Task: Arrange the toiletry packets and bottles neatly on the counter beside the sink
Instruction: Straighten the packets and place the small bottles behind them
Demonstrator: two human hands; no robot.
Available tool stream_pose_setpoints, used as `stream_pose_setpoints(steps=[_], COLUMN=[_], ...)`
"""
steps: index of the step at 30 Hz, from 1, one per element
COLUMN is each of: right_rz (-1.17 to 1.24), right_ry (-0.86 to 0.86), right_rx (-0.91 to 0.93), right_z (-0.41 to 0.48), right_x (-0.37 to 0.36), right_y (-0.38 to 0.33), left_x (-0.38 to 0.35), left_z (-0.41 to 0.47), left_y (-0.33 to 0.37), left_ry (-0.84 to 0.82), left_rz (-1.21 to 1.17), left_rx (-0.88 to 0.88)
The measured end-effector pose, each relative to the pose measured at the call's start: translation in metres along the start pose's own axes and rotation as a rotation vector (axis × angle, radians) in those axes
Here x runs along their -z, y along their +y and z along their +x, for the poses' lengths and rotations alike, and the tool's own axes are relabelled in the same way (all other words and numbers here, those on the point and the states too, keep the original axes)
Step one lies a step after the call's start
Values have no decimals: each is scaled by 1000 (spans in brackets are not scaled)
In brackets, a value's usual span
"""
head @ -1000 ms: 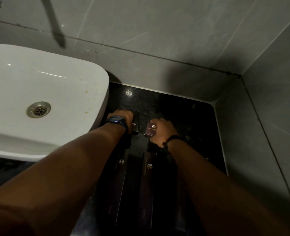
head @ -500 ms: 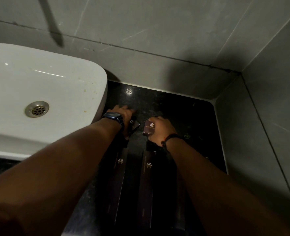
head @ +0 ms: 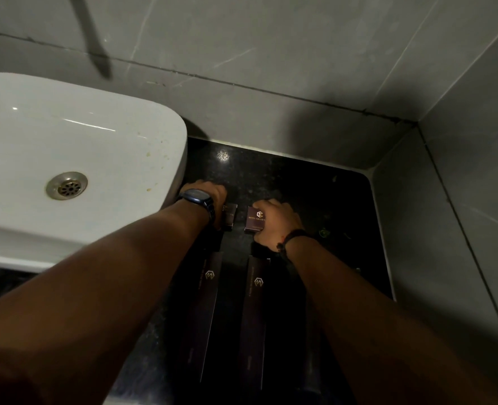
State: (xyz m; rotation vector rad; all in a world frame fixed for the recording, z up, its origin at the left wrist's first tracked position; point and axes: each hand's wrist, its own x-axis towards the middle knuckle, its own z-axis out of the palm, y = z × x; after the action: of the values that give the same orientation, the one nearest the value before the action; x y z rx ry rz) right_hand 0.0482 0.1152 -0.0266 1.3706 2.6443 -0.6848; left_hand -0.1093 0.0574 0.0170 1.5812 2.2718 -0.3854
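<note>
Two small dark boxes sit side by side on the black counter (head: 297,182) to the right of the sink: I have the left small box (head: 230,216) under my left hand (head: 208,192) and the right small box (head: 256,219) in my right hand (head: 277,220). Half a second ago the left box lay tilted; now it stands square and parallel to its neighbour, a narrow gap between them. Nearer me, two long dark boxes lie lengthwise, the left long box (head: 205,311) and the right long box (head: 253,320), each lined up below a small one. The white basin (head: 142,135) with its metal drain (head: 67,185) fills the left; grey tiled walls (head: 271,68) meet in the corner. Both forearms reach forward; the left wrist bears a watch (head: 196,198), the right a dark bracelet (head: 290,238). My right fingers clamp the box's right edge; whether the left fingers grip or only rest I cannot tell.
</note>
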Motion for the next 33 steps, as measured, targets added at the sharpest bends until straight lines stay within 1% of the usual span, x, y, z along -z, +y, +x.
stream_pose_setpoints(steps=[5, 7, 8, 9, 11, 12, 13, 14, 16, 18, 20, 22, 24, 28, 33], right_rz=[-48, -28, -1, 30, 61, 68, 86, 115, 197, 283, 349, 380, 390, 336, 275], right_ry=[28, 106, 193, 317, 588, 686, 741, 752, 680, 546, 414, 345, 328, 320, 317], right_rx=[16, 39, 38, 25, -43, -93, -151, -215, -341, -431, -451, -433, -418, -389, -379], right_z=[-6, -13, -19, -25, -39, -46, -53, -60, -69, -73, -73, -71, -67, -59, -57], right_x=[1, 7, 13, 20, 36, 42, 48, 53, 58, 58, 54, 50, 45, 41, 39], right_y=[-3, 0, 3, 7, 21, 31, 43, 56, 81, 101, 114, 119, 120, 122, 127], left_x=[0, -2, -2, -1, 1, 2, 3, 4, 4, 1, -5, -12, -18, -26, -26], left_z=[-5, -8, -10, -12, -14, -15, -15, -15, -16, -14, -10, -5, 1, 9, 10], left_y=[1, 3, 6, 12, 29, 39, 52, 65, 93, 117, 138, 153, 164, 175, 178], left_ry=[-51, 21, 90, 159, 265, 295, 304, 297, 259, 230, 199, 174, 178, 263, 287], left_rz=[-24, -113, -178, -242, -338, -376, -412, -449, -514, -556, -566, -553, -541, -572, -579], left_rx=[-20, -43, -61, -79, -122, -145, -170, -191, -226, -270, -305, -322, -342, -382, -393])
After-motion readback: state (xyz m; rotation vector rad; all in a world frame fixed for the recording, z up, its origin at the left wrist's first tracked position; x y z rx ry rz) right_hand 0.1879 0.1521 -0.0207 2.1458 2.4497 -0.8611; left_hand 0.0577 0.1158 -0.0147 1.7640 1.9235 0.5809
